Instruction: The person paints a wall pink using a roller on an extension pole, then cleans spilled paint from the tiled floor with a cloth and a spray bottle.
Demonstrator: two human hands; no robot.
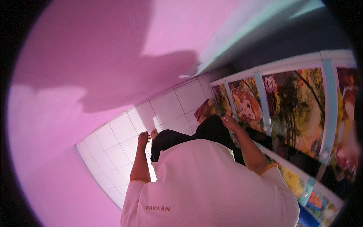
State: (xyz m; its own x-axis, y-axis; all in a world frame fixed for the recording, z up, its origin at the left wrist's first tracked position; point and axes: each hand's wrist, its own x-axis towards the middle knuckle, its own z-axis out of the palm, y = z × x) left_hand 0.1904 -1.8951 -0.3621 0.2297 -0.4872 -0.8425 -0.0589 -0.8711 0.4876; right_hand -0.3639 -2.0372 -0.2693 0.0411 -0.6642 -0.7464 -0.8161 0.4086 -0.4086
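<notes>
I logged the picture-fronted cabinet [297,109] at three o'clock from the nearer right hand [230,123], its panels running nine-to-three, and could not tell whether those curled fingers or the left hand [143,138], at nine o'clock, held anything.

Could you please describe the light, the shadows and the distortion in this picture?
Head view: broad, dark shadows fall across the pink wall; head view: the left hand looks dark against the brightly lit floor tiles; head view: the floor's left edge curves, as fisheye distortion would explain, and the frame's corners are black.
</notes>
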